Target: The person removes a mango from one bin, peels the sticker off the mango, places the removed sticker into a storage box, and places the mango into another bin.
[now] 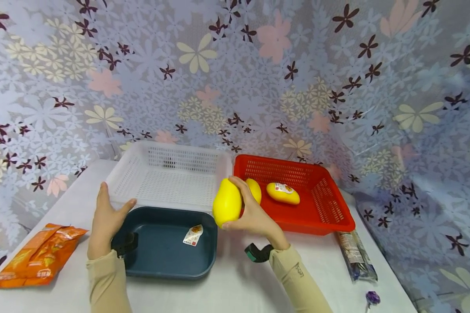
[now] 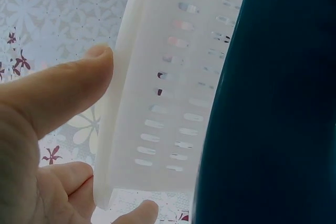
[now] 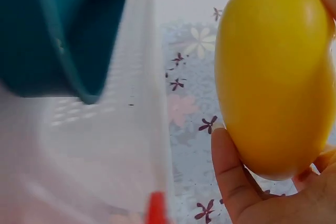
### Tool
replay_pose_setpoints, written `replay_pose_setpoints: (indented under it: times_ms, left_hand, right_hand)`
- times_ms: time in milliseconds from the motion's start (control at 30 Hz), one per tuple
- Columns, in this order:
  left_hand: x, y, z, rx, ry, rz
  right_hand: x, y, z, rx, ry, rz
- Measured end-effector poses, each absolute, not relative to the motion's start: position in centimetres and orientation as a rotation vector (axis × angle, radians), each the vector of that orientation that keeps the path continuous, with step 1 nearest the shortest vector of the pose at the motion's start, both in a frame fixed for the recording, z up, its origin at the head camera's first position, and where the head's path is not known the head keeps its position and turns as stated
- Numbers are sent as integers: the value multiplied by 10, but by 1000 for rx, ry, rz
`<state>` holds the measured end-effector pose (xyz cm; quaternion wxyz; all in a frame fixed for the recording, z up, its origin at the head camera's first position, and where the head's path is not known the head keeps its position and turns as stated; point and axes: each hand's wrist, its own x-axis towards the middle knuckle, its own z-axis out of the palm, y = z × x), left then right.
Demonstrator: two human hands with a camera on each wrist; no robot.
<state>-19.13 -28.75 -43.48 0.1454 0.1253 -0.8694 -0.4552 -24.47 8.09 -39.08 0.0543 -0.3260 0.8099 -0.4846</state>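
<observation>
My right hand (image 1: 254, 216) grips a yellow mango (image 1: 226, 203) near the inner edge of the red basket (image 1: 313, 226). In the right wrist view the mango (image 3: 275, 77) shows its green stem end, with fingers around its lower end. Two more mangoes are inside the red basket: a stickered mango (image 1: 283, 194), and another mango (image 1: 253, 190) partly hidden behind the hand. My left hand (image 1: 106, 219) has its thumb and fingers spread at the near left corner of the white basket (image 1: 168, 180). Whether it touches the rim, I cannot tell.
In front of the white basket stands a dark blue tray (image 1: 160, 248) with a loose sticker (image 1: 193, 235) in it. An orange packet (image 1: 41, 256) lies at left. To the right are a clear-wrapped packet (image 1: 356, 255) and a purple lollipop (image 1: 372, 298).
</observation>
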Motion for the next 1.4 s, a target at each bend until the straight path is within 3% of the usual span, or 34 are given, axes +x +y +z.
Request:
replay_pose_setpoints:
  times_ms: [300, 600, 1400]
  left_hand:
    - [-194, -289, -431, 351, -2508, -1318]
    - [-199, -290, -421, 364, -2541, -1301]
    - [-194, -290, -435, 424, -2538, -1358]
  right_hand:
    - [-307, 24, -366, -938, 2500, -1416]
    - [-348, -27, -365, -844, 2483, -1344]
    - [-384, -90, -412, -684, 2269, -1218]
